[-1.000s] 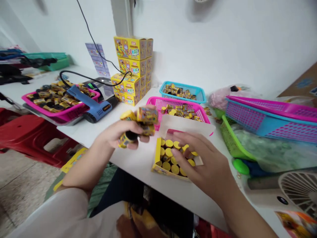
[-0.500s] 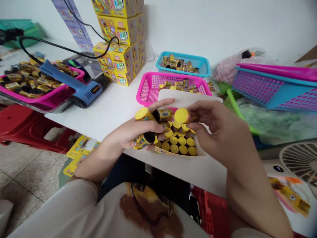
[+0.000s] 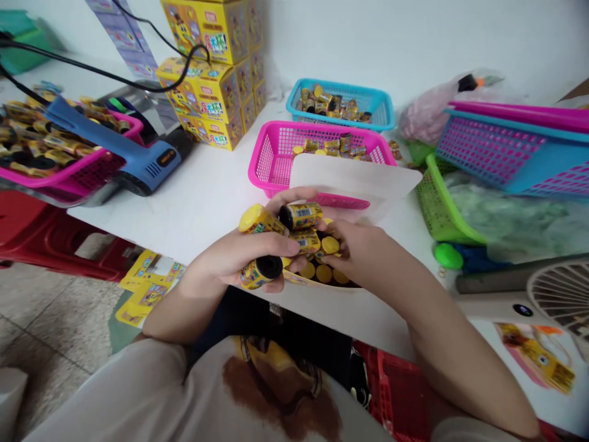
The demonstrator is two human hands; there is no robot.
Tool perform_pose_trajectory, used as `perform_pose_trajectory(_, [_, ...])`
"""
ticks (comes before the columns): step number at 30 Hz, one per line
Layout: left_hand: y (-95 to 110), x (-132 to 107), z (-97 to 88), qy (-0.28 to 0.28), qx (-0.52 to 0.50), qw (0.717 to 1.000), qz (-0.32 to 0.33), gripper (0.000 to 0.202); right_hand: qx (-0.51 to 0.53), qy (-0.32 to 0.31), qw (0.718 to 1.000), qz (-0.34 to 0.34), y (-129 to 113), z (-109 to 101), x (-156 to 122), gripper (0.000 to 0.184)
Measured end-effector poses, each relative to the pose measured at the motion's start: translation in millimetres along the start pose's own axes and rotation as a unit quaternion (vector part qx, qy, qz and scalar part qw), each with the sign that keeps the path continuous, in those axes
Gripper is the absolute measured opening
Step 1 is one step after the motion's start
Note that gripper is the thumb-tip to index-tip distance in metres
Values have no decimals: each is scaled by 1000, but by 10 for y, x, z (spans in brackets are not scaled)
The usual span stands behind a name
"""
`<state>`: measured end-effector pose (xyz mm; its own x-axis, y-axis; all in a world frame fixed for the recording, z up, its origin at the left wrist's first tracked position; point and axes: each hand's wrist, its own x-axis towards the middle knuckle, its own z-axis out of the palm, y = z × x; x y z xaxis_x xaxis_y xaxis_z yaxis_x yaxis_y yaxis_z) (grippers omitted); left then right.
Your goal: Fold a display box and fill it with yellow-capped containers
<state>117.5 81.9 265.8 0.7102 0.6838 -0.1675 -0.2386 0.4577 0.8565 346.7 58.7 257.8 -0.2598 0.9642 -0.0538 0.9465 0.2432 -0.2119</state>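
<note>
My left hand [image 3: 239, 252] is closed round several small yellow-capped canisters [image 3: 280, 230] with printed yellow wrappers, held just over the near edge of the white table [image 3: 207, 190]. My right hand [image 3: 363, 252] reaches down into an open yellow box [image 3: 322, 273] packed with the same canisters standing cap up; its fingertips pinch one canister [image 3: 329, 245] at the box's left side. The box's pale flap [image 3: 354, 181] stands open behind the hands.
A pink basket [image 3: 276, 153] and a blue basket [image 3: 340, 101] hold more canisters. A stack of yellow cartons [image 3: 216, 80] stands behind. At left are a blue heat gun [image 3: 147, 162] and another pink basket [image 3: 59, 166]. Stacked baskets [image 3: 506, 147] and a fan [image 3: 559, 294] lie at right.
My right hand lifted a canister out near my left hand, then went back down into the box with it. The view shifted closer and lower.
</note>
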Motion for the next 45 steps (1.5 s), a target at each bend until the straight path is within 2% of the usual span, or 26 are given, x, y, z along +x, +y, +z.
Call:
perform_pose_trajectory(2, [-1,3,20,-22,-11,1000,-4,87,33,70,997,-11,2,-77,-71,36])
perform_pose_trajectory(5, [-19,8,38,-48,-23,998,-19,80,111,210,969,-67,-13,-263,-224,36])
perform_pose_trajectory(6, [-32,13,42,-53,-24,998,-23,77,141,223,961,-84,-32,-316,-261,38])
perform_pose_trajectory(7, [-47,21,46,-57,-22,998,-30,72,169,209,958,-103,-56,-356,-281,40])
perform_pose_trajectory(10, [-97,58,58,-67,-10,995,-72,50,242,91,954,-150,-123,-383,-246,42])
perform_pose_trajectory(12, [-114,85,70,-79,-6,992,-96,42,297,50,941,-152,-123,-351,-183,40])
perform_pose_trajectory(16, [-98,117,100,-80,-19,995,-59,58,395,71,909,-111,9,-323,-138,31])
perform_pose_trajectory(19, [-82,121,106,-59,-38,997,-40,67,387,102,913,-85,158,-408,-214,30])
perform_pose_trajectory(23, [-92,124,93,-43,-54,997,-44,52,232,116,957,-130,358,-524,-329,13])
perform_pose_trajectory(25, [-97,129,93,-40,-53,997,-40,44,136,103,973,-155,426,-496,-328,15])
perform_pose_trajectory(28, [-91,132,111,-36,-48,998,-23,39,46,66,989,-125,424,-341,-234,24])
perform_pose_trajectory(31, [-78,125,137,-43,-54,997,-24,38,7,35,996,-80,319,-187,-98,30])
perform_pose_trajectory(33, [-73,118,148,-50,-57,997,-30,37,17,30,996,-80,255,-167,-48,35])
perform_pose_trajectory(36, [-80,114,151,-59,-60,996,-35,40,97,67,989,-87,214,-276,-86,43])
perform_pose_trajectory(39, [-95,122,161,-64,-63,995,-29,42,213,74,963,-145,152,-417,-195,49])
perform_pose_trajectory(42, [-101,141,184,-57,-57,996,-25,42,236,84,950,-188,13,-471,-288,28])
perform_pose_trajectory(45, [-104,159,180,-46,-45,997,-32,45,209,132,953,-175,-70,-508,-377,15])
